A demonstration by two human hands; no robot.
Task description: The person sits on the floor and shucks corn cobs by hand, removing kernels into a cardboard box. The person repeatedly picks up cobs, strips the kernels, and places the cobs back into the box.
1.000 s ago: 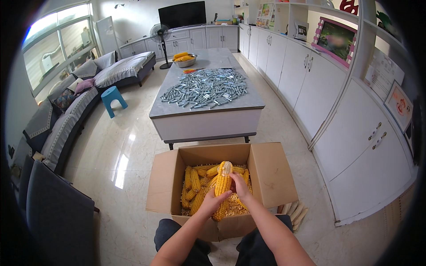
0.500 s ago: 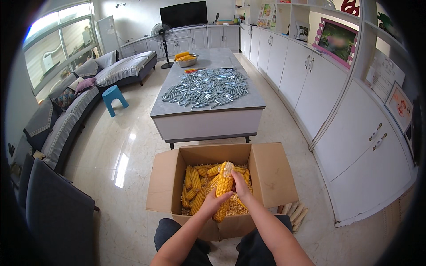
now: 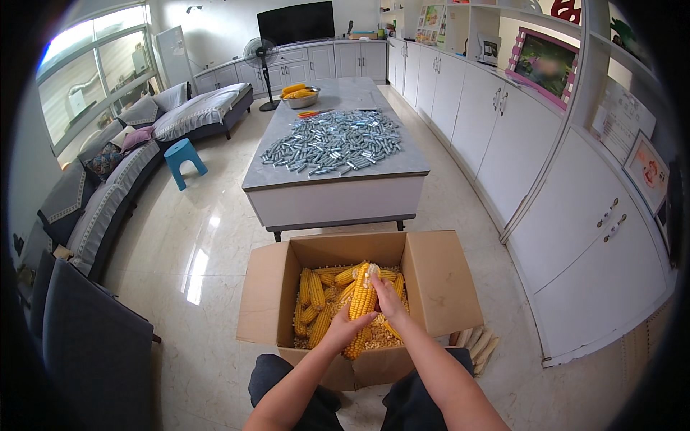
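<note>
A yellow ear of corn (image 3: 364, 303) is held tilted over the open cardboard box (image 3: 444, 284), its pale, partly stripped end pointing up and away from me. My left hand (image 3: 346, 327) wraps the lower part of the ear from the left. At the upper right, my right hand (image 3: 389, 296) grips it near the bare end, the thumb against the kernels. Inside the box, several more ears of corn (image 3: 317, 290) lie to the left and back. Loose kernels (image 3: 376, 336) cover the bottom beside and below my hands.
Stripped cobs (image 3: 480, 348) lie on the floor right of the box. Beyond it stands a grey-topped table (image 3: 338, 188) with a heap of small metallic cylinders (image 3: 334, 144) and a metal bowl (image 3: 300, 103) of corn. A blue stool (image 3: 185, 162) and sofa (image 3: 108, 194) are left; white cabinets (image 3: 467, 108) line the right.
The ear of corn has tilted slightly, its lower end shifting a little to the left. Both hands keep hold of it in nearly the same place.
</note>
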